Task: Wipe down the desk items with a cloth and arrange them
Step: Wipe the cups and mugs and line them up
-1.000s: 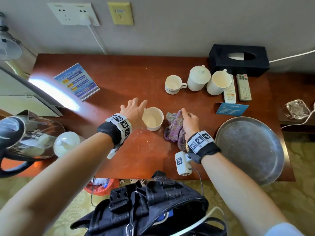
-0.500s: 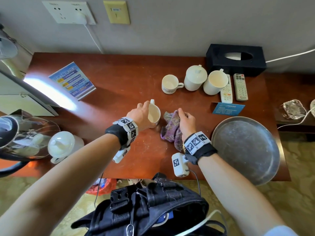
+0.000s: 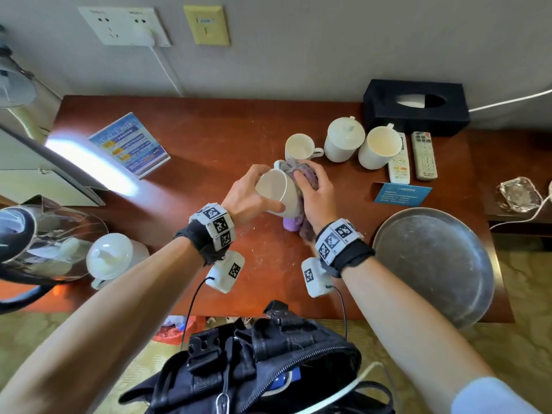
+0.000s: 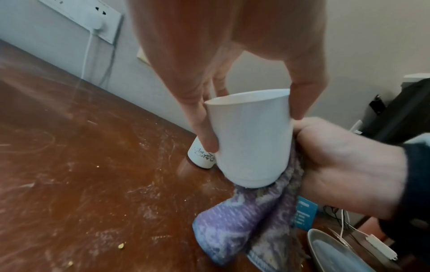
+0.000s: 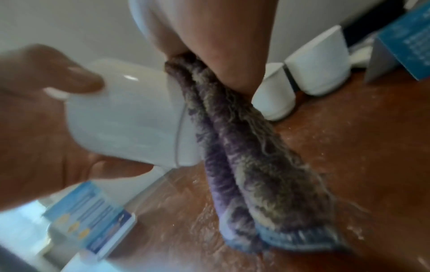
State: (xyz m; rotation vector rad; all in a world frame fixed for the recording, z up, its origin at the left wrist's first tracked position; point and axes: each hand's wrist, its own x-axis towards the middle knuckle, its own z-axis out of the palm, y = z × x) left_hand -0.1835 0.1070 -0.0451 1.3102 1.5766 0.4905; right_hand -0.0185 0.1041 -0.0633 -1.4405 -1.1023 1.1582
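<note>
My left hand (image 3: pixel 254 192) grips a plain white cup (image 3: pixel 276 189) above the middle of the desk, tilted with its mouth toward me. In the left wrist view the fingers (image 4: pixel 204 132) and thumb wrap the cup (image 4: pixel 251 138) near its rim. My right hand (image 3: pixel 313 192) holds a purple cloth (image 3: pixel 301 216) against the cup's base and far side; the cloth hangs down to the desk. The right wrist view shows the cloth (image 5: pixel 244 156) bunched against the cup's bottom (image 5: pixel 130 117). The cup's handle is mostly hidden by the cloth.
Behind stand a small patterned mug (image 3: pixel 298 147), a lidded white cup (image 3: pixel 343 138) and an open white cup (image 3: pixel 380 147), with two remotes (image 3: pixel 424 155) and a black tissue box (image 3: pixel 415 107). A metal tray (image 3: pixel 433 264) lies right, blue cards (image 3: pixel 130 143) left, a kettle (image 3: pixel 38 237) far left.
My left hand took the cup from the desk, lifted and tilted it. My right hand raised the cloth off the desk and brought it against the cup.
</note>
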